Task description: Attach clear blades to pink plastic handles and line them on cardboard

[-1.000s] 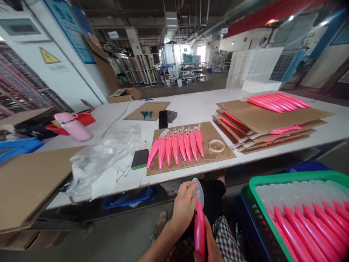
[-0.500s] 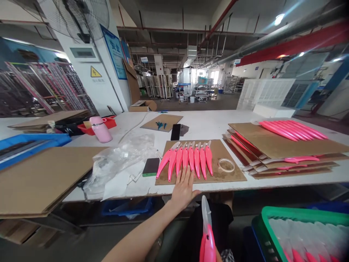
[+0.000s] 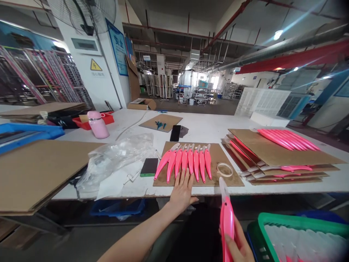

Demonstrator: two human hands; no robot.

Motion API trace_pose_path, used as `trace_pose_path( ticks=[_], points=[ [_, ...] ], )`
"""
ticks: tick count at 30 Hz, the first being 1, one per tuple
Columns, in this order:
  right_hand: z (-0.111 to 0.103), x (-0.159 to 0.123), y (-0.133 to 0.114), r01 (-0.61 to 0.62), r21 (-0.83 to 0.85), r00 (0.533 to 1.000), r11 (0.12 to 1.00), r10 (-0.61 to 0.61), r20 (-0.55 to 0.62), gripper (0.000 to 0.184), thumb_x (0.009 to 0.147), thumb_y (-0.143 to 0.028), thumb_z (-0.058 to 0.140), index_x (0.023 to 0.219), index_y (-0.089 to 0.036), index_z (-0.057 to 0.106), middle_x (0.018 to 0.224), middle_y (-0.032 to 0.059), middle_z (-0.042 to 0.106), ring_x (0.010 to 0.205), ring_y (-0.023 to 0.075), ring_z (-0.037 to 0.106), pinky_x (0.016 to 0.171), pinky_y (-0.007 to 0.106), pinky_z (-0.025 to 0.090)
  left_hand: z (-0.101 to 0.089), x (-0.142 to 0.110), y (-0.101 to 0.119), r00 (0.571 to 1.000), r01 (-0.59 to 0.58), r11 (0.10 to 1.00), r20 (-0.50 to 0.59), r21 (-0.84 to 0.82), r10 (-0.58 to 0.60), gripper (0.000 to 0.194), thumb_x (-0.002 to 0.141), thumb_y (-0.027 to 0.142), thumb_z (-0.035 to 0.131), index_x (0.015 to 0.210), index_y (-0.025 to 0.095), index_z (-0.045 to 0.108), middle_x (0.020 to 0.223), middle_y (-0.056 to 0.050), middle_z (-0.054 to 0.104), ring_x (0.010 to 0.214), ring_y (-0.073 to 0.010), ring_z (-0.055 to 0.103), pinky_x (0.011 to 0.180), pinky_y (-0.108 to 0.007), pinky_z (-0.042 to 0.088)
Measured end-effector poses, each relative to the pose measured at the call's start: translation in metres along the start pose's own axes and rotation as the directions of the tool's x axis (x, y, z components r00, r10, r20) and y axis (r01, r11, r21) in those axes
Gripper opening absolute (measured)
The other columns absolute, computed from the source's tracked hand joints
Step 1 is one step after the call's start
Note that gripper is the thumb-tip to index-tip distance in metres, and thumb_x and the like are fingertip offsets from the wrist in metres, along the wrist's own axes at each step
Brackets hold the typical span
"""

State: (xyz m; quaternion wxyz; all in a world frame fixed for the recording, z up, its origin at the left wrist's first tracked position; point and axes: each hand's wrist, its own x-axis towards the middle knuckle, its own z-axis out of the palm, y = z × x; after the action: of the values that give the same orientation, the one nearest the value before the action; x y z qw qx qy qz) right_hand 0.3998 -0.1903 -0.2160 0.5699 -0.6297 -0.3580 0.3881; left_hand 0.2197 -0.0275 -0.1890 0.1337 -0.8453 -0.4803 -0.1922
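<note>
A row of pink fishing lures with clear lips lies side by side on a cardboard sheet at the table's front edge. My left hand rests flat, fingers spread, on the lower tips of the middle lures and the cardboard. Held upright in my right hand, in front of the table edge, is another pink fishing lure, its clear lip pointing up. A roll of clear tape lies on the cardboard, right of the row.
Stacked cardboard sheets with pink lures between and on top stand at the right. Lower right is a green basket of lures. Left of the row lie a sanding block and crumpled plastic; beyond are a phone and a pink bottle.
My right hand has raised the held lure up and to the right, coming into view. My left hand stays on the row. The camera view has shifted slightly.
</note>
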Motion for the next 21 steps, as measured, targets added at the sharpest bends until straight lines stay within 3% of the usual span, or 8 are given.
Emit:
trace_pose_path(
  ticks=[2,5,11,17,21],
  points=[
    [-0.001,0.024,-0.017,-0.003,-0.015,1.0,1.0,0.004,0.027,0.076,0.08,-0.052,0.058,0.146,-0.025,0.03,0.147,0.0034,0.041,0.137,0.0296,0.033,0.113,0.044,0.028,0.0,0.0,0.0,1.0,0.003,1.0,0.0,-0.006,-0.003,0.109,0.059,0.048,0.083,0.144,0.006,0.029,0.15,-0.026,0.026,0.142,-0.0379,0.01,0.112,-0.058,0.019],
    [0.005,0.058,-0.041,0.079,-0.024,0.997,0.997,-0.079,0.007,0.074,0.079,-0.047,0.057,0.145,-0.024,0.031,0.148,0.0034,0.04,0.137,0.0278,0.033,0.114,0.045,0.024,-0.001,-0.001,-0.001,1.0,-0.001,1.0,-0.002,-0.017,0.001,0.107,0.06,0.044,0.083,0.144,0.006,0.028,0.151,-0.026,0.025,0.142,-0.0383,0.007,0.112,-0.058,0.02],
    [0.027,0.129,-0.063,0.281,-0.325,0.959,0.903,-0.279,0.053,0.062,0.08,-0.041,0.047,0.136,-0.014,0.046,0.137,0.0096,0.053,0.129,0.0264,0.046,0.105,0.039,0.039,0.0,-0.002,-0.004,1.0,-0.001,0.999,-0.005,-0.048,0.001,0.106,0.063,0.04,0.083,0.147,0.013,0.024,0.153,-0.021,0.022,0.142,-0.0383,0.006,0.113,-0.056,0.021],
    [0.046,0.196,-0.063,0.314,-0.506,0.944,0.803,-0.319,0.08,0.052,0.08,-0.033,0.045,0.129,-0.018,0.053,0.116,0.0108,0.067,0.109,0.0284,0.061,0.096,0.045,0.045,0.005,-0.001,-0.006,1.0,0.006,0.997,0.022,-0.073,-0.005,0.104,0.066,0.04,0.079,0.147,0.009,0.022,0.152,-0.022,0.027,0.143,-0.0345,0.012,0.113,-0.051,0.023],
    [0.055,0.224,-0.067,0.381,-0.609,0.919,0.696,-0.355,0.169,0.047,0.083,-0.03,0.045,0.127,-0.017,0.055,0.12,0.0109,0.065,0.114,0.0263,0.058,0.099,0.041,0.043,0.002,-0.001,-0.005,0.999,0.011,0.997,0.035,-0.071,-0.008,0.1,0.068,0.039,0.077,0.147,0.014,0.022,0.153,-0.02,0.024,0.142,-0.0361,0.012,0.112,-0.053,0.025]
  ],
)
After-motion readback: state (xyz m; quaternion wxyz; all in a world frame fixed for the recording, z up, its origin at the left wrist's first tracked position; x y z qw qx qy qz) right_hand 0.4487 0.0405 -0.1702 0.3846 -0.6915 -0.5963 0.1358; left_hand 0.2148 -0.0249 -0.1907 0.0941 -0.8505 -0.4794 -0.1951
